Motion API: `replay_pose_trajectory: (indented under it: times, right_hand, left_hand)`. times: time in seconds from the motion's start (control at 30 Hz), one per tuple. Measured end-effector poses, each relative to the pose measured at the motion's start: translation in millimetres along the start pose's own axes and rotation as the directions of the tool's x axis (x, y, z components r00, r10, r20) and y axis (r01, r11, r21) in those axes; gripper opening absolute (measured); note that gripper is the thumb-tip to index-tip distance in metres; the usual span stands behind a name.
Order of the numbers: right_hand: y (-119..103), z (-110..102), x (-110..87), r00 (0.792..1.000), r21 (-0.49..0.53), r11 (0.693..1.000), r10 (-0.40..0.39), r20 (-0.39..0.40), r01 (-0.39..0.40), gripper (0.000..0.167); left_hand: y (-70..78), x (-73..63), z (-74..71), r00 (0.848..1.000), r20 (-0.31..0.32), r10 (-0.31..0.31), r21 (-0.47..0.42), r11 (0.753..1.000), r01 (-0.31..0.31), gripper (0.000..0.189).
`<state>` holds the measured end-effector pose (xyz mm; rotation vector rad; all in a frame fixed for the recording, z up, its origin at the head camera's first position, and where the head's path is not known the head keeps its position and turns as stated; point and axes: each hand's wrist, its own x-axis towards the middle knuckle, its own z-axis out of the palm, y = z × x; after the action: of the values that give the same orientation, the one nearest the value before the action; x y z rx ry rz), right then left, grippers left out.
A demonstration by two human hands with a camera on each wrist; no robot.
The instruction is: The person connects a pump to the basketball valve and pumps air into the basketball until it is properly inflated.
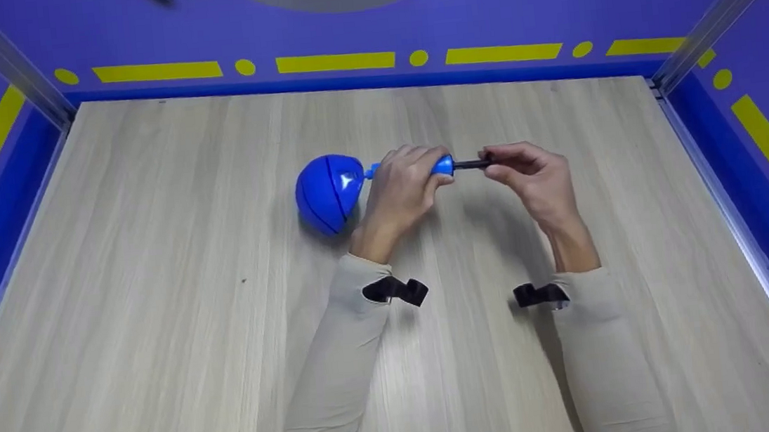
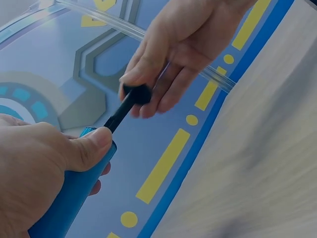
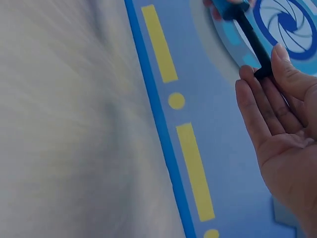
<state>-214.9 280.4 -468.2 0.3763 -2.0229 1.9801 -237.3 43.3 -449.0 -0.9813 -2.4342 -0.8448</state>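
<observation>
Basically, L hand (image 1: pixel 404 180) grips blue tube (image 1: pixel 443 165), hiding its mid; R hand (image 1: pixel 540 180) pinches end of blk rod (image 1: pixel 470 165), tip part-hidden. Blue ball (image 1: pixel 326 197) adj. tube, join unclear.

The head view is bright and fairly sharp, with a white glint on the ball (image 1: pixel 315 193), a pale sheen low on the worktop (image 1: pixel 170 265) and along the rail (image 1: pixel 757 261), and a soft shadow falling left of the right arm (image 1: pixel 610 356). Both wrist views are dimmer, bluish and hazy, the worktop smeared by blur around vague dark shadows, while the yellow marks (image 1: pixel 336 62) keep clearer edges.
</observation>
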Motion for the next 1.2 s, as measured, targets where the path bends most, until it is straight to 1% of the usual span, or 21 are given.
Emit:
replay_pose_trajectory:
  times: [0.07,0.17,0.23,0.33,0.47,0.53,0.67,0.73,0.8,0.87,0.97,1.03,1.2]
  right_hand:
    - [1,10,-0.6,1.000,-0.018,1.000,-0.002,0.013,0.003,0.025]
    - [3,19,-1.3,1.000,-0.039,0.999,-0.012,0.029,0.013,0.026]
    - [2,22,-1.5,0.999,-0.060,0.998,-0.023,0.036,0.025,0.026]
    - [0,19,-0.9,0.998,-0.103,0.994,-0.041,0.053,0.046,0.028]
    - [-5,3,0.6,0.995,-0.156,0.984,-0.070,0.071,0.081,0.028]
    - [-7,-10,0.3,0.996,-0.152,0.985,-0.073,0.045,0.079,0.027]
    - [-9,-34,-2.4,0.998,-0.078,0.996,-0.044,-0.042,0.041,0.027]
    - [-9,-41,-2.9,0.997,-0.046,0.998,-0.034,-0.066,0.031,0.028]
    - [-9,-43,-2.3,0.996,-0.011,1.000,-0.027,-0.080,0.027,0.028]
    - [-8,-40,-0.7,0.996,0.014,0.999,-0.028,-0.080,0.029,0.028]
    - [-5,-28,1.3,0.997,0.043,0.999,-0.027,-0.075,0.031,0.026]
    - [-3,-18,1.8,0.998,0.038,0.999,-0.030,-0.062,0.033,0.025]
    - [1,9,0.2,0.999,-0.006,0.999,-0.038,-0.023,0.038,0.025]
  left_hand:
    - [0.6,0.1,1.3,1.000,0.014,0.008,0.005,1.000,-0.008,0.039]
    - [0.1,-0.3,1.6,1.000,0.023,0.003,-0.011,1.000,-0.003,0.039]
    - [-1.2,-0.4,0.8,1.000,0.021,-0.009,-0.036,0.999,0.010,0.038]
    - [-4.3,-0.4,-0.7,1.000,0.014,-0.019,-0.076,0.997,0.020,0.039]
    - [-8.6,-1.3,-3.1,0.999,0.000,-0.032,-0.097,0.995,0.032,0.040]
    - [-10.0,-2.5,-4.2,0.999,-0.002,-0.041,-0.097,0.994,0.041,0.041]
    - [-10.8,-4.0,-5.4,0.999,0.004,-0.050,-0.091,0.995,0.050,0.041]
    - [-10.5,-3.7,-5.6,0.999,0.010,-0.049,-0.084,0.995,0.050,0.041]
    - [-10.3,-3.0,-5.6,0.999,0.007,-0.053,-0.076,0.996,0.054,0.040]
    - [-9.4,-2.1,-6.1,0.998,-0.003,-0.058,-0.062,0.996,0.058,0.039]
    - [-7.7,-1.0,-5.6,0.998,-0.020,-0.051,-0.041,0.998,0.050,0.037]
    - [-5.6,-0.2,-4.7,0.999,-0.029,-0.036,-0.027,0.999,0.035,0.037]
    - [-0.6,1.3,-1.0,1.000,-0.017,0.002,0.001,1.000,-0.002,0.038]
